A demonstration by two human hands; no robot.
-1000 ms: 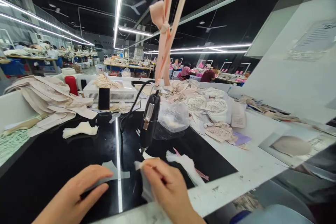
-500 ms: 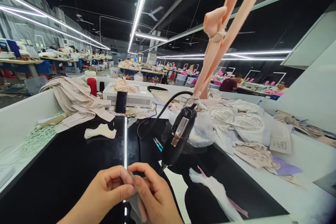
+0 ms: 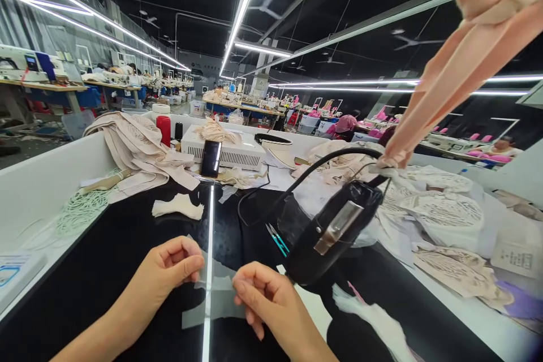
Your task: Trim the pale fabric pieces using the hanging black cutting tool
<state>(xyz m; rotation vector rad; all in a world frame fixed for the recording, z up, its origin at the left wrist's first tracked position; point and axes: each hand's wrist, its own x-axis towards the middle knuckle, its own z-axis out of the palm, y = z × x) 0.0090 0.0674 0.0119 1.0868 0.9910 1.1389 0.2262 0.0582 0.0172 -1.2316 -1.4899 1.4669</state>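
I hold sheer material [image 3: 223, 280] between left hand [image 3: 169, 268] and right hand [image 3: 271, 301]; 1 phone [image 3: 210, 158] stands toward the table [image 3: 106, 254]'s far edge.

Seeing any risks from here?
1. The sheer grey fabric between the left hand and right hand looks flimsy; it could crease or slip.
2. The black tool hangs tilted from peach straps, apparently near the right hand, and might swing.
3. The teal-handled snips on the black tabletop could nick a reaching hand.
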